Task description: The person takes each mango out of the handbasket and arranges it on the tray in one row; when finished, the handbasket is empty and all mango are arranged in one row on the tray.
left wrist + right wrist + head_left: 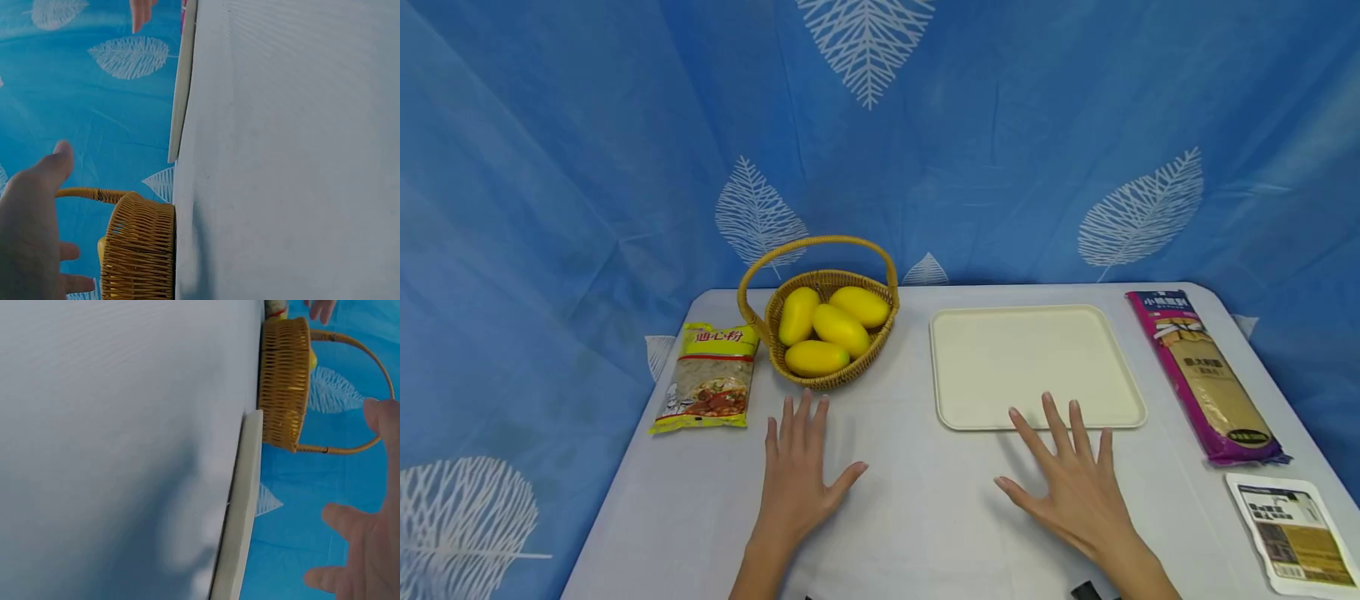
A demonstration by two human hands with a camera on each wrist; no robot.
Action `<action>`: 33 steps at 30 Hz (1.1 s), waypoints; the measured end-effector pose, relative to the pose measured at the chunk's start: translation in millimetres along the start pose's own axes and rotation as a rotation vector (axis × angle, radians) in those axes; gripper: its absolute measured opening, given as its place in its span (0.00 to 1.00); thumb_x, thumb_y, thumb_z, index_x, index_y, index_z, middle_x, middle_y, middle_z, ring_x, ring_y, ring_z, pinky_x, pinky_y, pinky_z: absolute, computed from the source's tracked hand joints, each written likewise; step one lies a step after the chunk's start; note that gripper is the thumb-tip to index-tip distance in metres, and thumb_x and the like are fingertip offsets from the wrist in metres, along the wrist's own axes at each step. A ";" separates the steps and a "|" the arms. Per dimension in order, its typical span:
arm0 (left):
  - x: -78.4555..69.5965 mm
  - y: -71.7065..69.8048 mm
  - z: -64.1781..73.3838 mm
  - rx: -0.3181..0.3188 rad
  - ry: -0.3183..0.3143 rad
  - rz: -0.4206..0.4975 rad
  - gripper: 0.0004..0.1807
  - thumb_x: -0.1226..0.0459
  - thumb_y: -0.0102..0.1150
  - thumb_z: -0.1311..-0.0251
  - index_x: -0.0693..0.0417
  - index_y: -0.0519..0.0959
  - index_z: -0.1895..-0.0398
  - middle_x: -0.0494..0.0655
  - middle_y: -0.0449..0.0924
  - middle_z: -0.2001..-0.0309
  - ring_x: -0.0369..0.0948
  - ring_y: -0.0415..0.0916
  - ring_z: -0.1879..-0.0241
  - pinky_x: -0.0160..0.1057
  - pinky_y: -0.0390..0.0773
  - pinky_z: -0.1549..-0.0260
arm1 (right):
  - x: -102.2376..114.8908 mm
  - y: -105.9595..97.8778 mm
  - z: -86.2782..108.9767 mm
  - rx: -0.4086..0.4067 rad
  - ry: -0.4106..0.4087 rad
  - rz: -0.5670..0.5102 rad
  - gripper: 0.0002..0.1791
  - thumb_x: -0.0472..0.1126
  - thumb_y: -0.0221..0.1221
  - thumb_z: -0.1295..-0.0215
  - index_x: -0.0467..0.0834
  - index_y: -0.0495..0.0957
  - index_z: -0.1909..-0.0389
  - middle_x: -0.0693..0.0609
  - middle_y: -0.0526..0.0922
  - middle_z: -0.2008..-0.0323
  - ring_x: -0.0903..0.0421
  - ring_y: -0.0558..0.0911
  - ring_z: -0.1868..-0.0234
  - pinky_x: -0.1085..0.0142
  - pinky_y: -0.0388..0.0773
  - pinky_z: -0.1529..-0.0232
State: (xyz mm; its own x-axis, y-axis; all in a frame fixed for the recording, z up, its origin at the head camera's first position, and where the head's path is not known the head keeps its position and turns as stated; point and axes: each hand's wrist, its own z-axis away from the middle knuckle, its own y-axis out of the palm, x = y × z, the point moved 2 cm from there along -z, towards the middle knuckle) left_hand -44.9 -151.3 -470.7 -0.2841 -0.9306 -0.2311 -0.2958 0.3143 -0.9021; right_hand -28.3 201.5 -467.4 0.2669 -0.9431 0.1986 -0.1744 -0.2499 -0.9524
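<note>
The left hand (pixel 797 475) is hovering above the white table (pixel 910 517) with fingers spreading wide, fingertips pointing toward the wicker basket (pixel 831 382). The basket is standing near the table's far edge, its tall handle arching over four yellow fruits (pixel 842 331) that are lying inside. A pasta bag (pixel 711 379) is resting just left of it. The right hand (pixel 1071 487) is also hovering with fingers spreading wide, three fingertips overlapping the near part of the cream tray (pixel 1033 367) in the head view. The tray is lying flat right of the basket, while a purple packet (pixel 1213 375) and a white pouch (pixel 1292 533) are lying farther right.
</note>
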 end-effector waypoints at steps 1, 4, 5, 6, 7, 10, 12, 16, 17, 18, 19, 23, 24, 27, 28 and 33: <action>1.1 0.5 -1.5 -0.029 -0.012 0.049 0.55 0.25 0.37 0.42 0.56 0.56 0.25 0.63 0.56 0.26 0.65 0.52 0.28 0.71 0.55 0.37 | 1.7 -0.6 -2.6 -0.002 -0.010 -0.011 0.50 0.73 0.60 0.48 0.63 0.55 0.25 0.45 0.47 0.22 0.35 0.46 0.23 0.25 0.49 0.38; 6.1 3.2 -8.2 -0.108 -0.063 0.199 0.53 0.33 0.53 0.41 0.60 0.54 0.25 0.66 0.55 0.27 0.65 0.54 0.29 0.70 0.60 0.40 | 7.7 -2.7 -12.6 -0.004 -0.043 -0.054 0.48 0.71 0.60 0.46 0.62 0.55 0.25 0.46 0.46 0.21 0.38 0.46 0.22 0.28 0.51 0.36; 8.2 4.7 -10.9 -0.124 -0.089 0.247 0.53 0.37 0.58 0.42 0.60 0.53 0.24 0.66 0.53 0.26 0.64 0.53 0.29 0.70 0.61 0.40 | 9.9 -3.4 -16.3 -0.004 -0.056 -0.067 0.48 0.70 0.60 0.45 0.62 0.56 0.25 0.46 0.46 0.21 0.38 0.47 0.22 0.29 0.52 0.35; 10.5 6.5 -13.9 -0.135 -0.120 0.295 0.53 0.40 0.63 0.43 0.61 0.51 0.24 0.66 0.52 0.26 0.63 0.52 0.28 0.70 0.61 0.40 | 12.2 -4.1 -20.4 -0.007 -0.072 -0.078 0.47 0.69 0.60 0.44 0.62 0.56 0.25 0.45 0.47 0.22 0.39 0.48 0.23 0.31 0.53 0.35; 12.8 8.1 -17.2 -0.139 -0.155 0.342 0.54 0.44 0.66 0.44 0.60 0.49 0.23 0.65 0.50 0.25 0.62 0.51 0.27 0.69 0.61 0.39 | 14.7 -4.8 -24.9 -0.010 -0.088 -0.088 0.46 0.69 0.60 0.43 0.62 0.56 0.25 0.44 0.49 0.22 0.39 0.49 0.23 0.32 0.54 0.34; 18.7 12.7 -27.0 -0.139 -0.258 0.468 0.57 0.51 0.69 0.44 0.59 0.43 0.22 0.61 0.42 0.23 0.57 0.45 0.24 0.65 0.57 0.34 | 22.7 -6.1 -38.9 -0.028 -0.149 -0.113 0.44 0.67 0.59 0.41 0.60 0.57 0.25 0.42 0.53 0.23 0.38 0.53 0.24 0.35 0.57 0.34; 22.3 15.8 -34.0 -0.142 -0.307 0.540 0.57 0.52 0.69 0.43 0.60 0.40 0.22 0.60 0.39 0.22 0.56 0.42 0.24 0.64 0.56 0.33 | 28.9 -7.0 -48.9 -0.038 -0.188 -0.129 0.43 0.66 0.59 0.39 0.60 0.58 0.25 0.41 0.54 0.24 0.38 0.56 0.25 0.36 0.59 0.34; 28.2 22.6 -46.5 -0.158 -0.390 0.644 0.58 0.52 0.67 0.41 0.57 0.35 0.22 0.57 0.34 0.22 0.54 0.39 0.23 0.62 0.58 0.32 | 42.6 -9.0 -69.1 -0.050 -0.252 -0.182 0.41 0.62 0.60 0.38 0.59 0.58 0.25 0.41 0.55 0.24 0.36 0.59 0.27 0.38 0.61 0.34; 29.4 24.3 -49.3 -0.170 -0.406 0.671 0.58 0.52 0.66 0.40 0.57 0.35 0.22 0.56 0.34 0.22 0.53 0.39 0.23 0.62 0.59 0.33 | 45.9 -9.3 -74.3 -0.054 -0.267 -0.193 0.41 0.60 0.60 0.37 0.58 0.58 0.25 0.41 0.56 0.25 0.36 0.60 0.27 0.38 0.62 0.34; 30.4 26.1 -51.9 -0.184 -0.423 0.697 0.58 0.52 0.66 0.40 0.56 0.34 0.22 0.55 0.34 0.22 0.52 0.39 0.23 0.61 0.61 0.33 | 49.1 -9.9 -79.5 -0.059 -0.283 -0.211 0.40 0.59 0.61 0.37 0.58 0.59 0.25 0.41 0.56 0.25 0.36 0.60 0.27 0.39 0.62 0.35; 31.8 28.5 -54.0 -0.198 -0.436 0.714 0.57 0.51 0.65 0.39 0.56 0.34 0.22 0.55 0.34 0.22 0.51 0.39 0.23 0.60 0.62 0.34 | 52.3 -10.5 -84.8 -0.063 -0.297 -0.229 0.40 0.57 0.62 0.37 0.57 0.59 0.25 0.42 0.56 0.25 0.37 0.61 0.27 0.39 0.63 0.35; 30.4 28.0 -60.8 -0.241 -0.471 0.804 0.53 0.56 0.63 0.36 0.59 0.36 0.22 0.58 0.35 0.22 0.52 0.40 0.23 0.60 0.58 0.32 | 63.4 -10.4 -105.9 -0.063 -0.354 -0.307 0.38 0.51 0.62 0.35 0.56 0.60 0.26 0.44 0.57 0.25 0.40 0.63 0.28 0.41 0.66 0.36; 28.3 25.1 -61.8 -0.244 -0.480 0.826 0.52 0.58 0.62 0.35 0.60 0.36 0.22 0.59 0.36 0.23 0.53 0.42 0.24 0.60 0.57 0.32 | 66.2 -10.3 -111.0 -0.049 -0.362 -0.331 0.37 0.51 0.61 0.35 0.56 0.60 0.26 0.45 0.57 0.25 0.41 0.63 0.27 0.41 0.66 0.35; 23.3 16.7 -63.3 -0.243 -0.499 0.893 0.49 0.63 0.61 0.35 0.63 0.37 0.23 0.62 0.38 0.23 0.57 0.47 0.26 0.61 0.57 0.33 | 74.5 -8.4 -126.0 0.005 -0.379 -0.391 0.35 0.50 0.59 0.32 0.57 0.59 0.25 0.46 0.57 0.24 0.44 0.64 0.28 0.43 0.66 0.34; 21.9 13.8 -63.4 -0.244 -0.501 0.912 0.49 0.65 0.61 0.35 0.64 0.38 0.23 0.64 0.39 0.24 0.58 0.48 0.27 0.61 0.59 0.34 | 77.8 -7.7 -131.0 0.029 -0.383 -0.410 0.35 0.51 0.58 0.31 0.58 0.58 0.25 0.47 0.57 0.24 0.45 0.63 0.27 0.44 0.66 0.34; 27.0 21.5 -60.8 -0.283 -0.457 0.930 0.49 0.66 0.62 0.36 0.63 0.39 0.23 0.64 0.43 0.24 0.58 0.52 0.28 0.61 0.61 0.38 | 93.5 -1.6 -157.8 0.106 -0.441 -0.506 0.33 0.50 0.56 0.29 0.55 0.60 0.26 0.48 0.58 0.25 0.46 0.63 0.27 0.46 0.66 0.33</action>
State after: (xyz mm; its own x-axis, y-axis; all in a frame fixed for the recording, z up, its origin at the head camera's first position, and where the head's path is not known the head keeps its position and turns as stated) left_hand -114.4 -158.3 -474.2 -0.1557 -0.2674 -0.9509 -0.3569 0.9129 -0.1982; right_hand -152.7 79.0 -410.9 0.6566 -0.5324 0.5342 0.1612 -0.5928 -0.7890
